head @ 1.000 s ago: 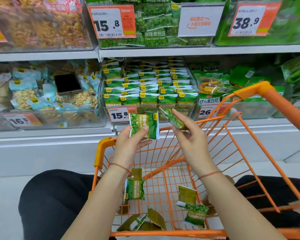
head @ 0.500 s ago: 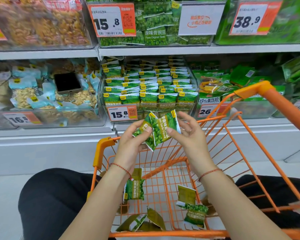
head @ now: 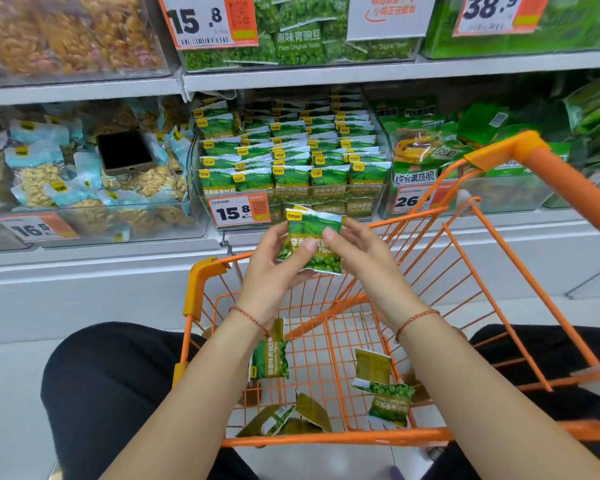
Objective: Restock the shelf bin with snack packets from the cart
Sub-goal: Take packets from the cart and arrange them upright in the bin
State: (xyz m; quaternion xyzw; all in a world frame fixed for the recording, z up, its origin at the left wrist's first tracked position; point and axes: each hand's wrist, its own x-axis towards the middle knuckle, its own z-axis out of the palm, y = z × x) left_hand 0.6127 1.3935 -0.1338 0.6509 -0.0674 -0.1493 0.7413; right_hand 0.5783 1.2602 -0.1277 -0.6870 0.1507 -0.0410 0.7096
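Note:
Above the orange cart [head: 201,282], both hands hold a small stack of green pea snack packets [head: 314,233] upright, facing me. My left hand [head: 274,268] grips the stack from the left with the thumb across its front. My right hand [head: 357,251] pinches its right edge. Just behind stands the clear shelf bin [head: 383,199], filled with rows of the same green packets under a 15.8 price tag. Several loose packets [head: 269,358] lie on the cart's wire floor, some face down.
A phone [head: 125,152] lies on the nut packets in the left bin. Other green snack bins stand to the right and on the shelf above. The cart's orange handle [head: 551,174] rises at right. My dark-clothed knees flank the cart.
One packet was in each hand; I brought them together into a single stack held by both hands, turned upright and raised a little toward the bin.

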